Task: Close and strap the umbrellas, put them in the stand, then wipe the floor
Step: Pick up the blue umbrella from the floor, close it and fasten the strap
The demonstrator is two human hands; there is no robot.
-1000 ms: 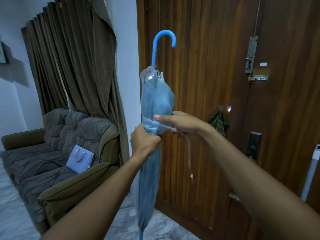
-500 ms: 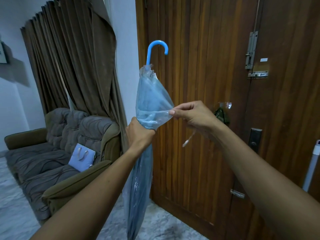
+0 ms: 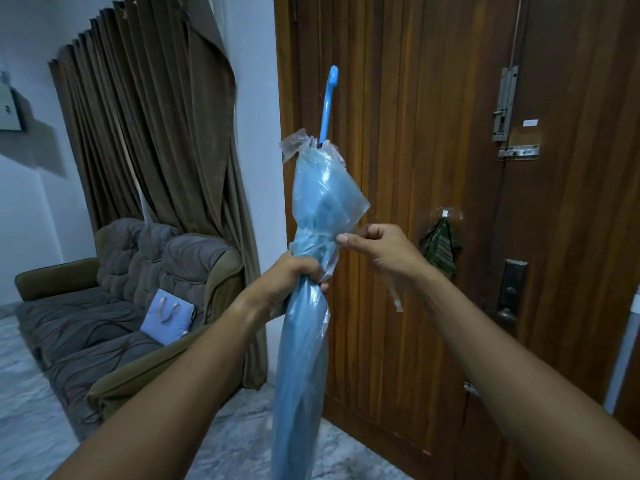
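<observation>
A closed blue umbrella (image 3: 304,358) with a translucent canopy stands upright in front of me, its blue hook handle (image 3: 328,102) on top and edge-on to the camera. My left hand (image 3: 287,282) grips the gathered canopy around its middle. Just to the right and a little higher, my right hand (image 3: 377,252) pinches the umbrella's clear strap (image 3: 394,297) against the canopy; the strap's loose end dangles below that hand. The umbrella's tip is out of frame at the bottom.
A wooden door (image 3: 433,202) with bolts and a lock stands right behind the umbrella, a dark cloth (image 3: 440,249) hanging on it. A grey sofa (image 3: 114,306) and brown curtains (image 3: 156,126) fill the left. The floor (image 3: 27,420) is marble. A white pole (image 3: 623,358) leans at the right edge.
My right hand drew the strap round the canopy and came back close to it. The umbrella turned, so its hook now shows edge-on. The canopy is bunched tighter above my left hand.
</observation>
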